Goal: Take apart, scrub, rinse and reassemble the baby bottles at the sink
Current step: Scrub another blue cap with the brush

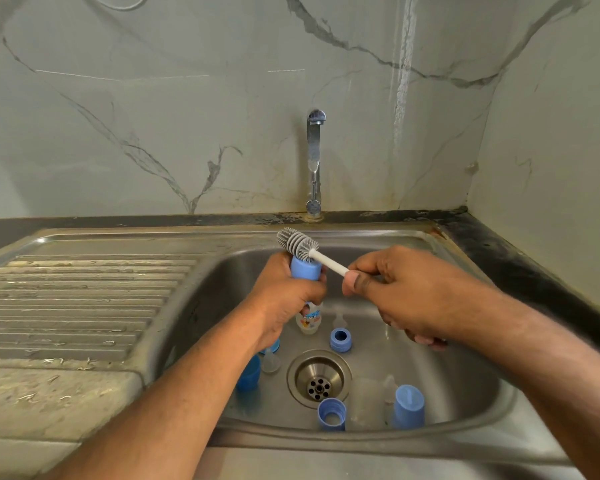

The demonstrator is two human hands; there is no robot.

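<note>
Over the steel sink [465, 403], my left hand [284, 299] grips a baby bottle [305, 271] that has a blue cap on top and a printed clear body below. My right hand [406, 292] holds the white handle of a grey bottle brush [297, 244], whose bristle head rests on the blue cap. In the basin lie loose parts: a blue ring [340, 339], a blue threaded ring [331, 414], a blue cap [408, 407], a blue cup [248, 374], clear teats [271, 362] and a clear bottle body [366, 401].
A chrome tap [314, 164] stands at the back wall above the basin, with no water running. The drain [318, 379] sits mid-basin. A ribbed draining board [77, 306] lies to the left. Dark counter edge [520, 268] runs along the right.
</note>
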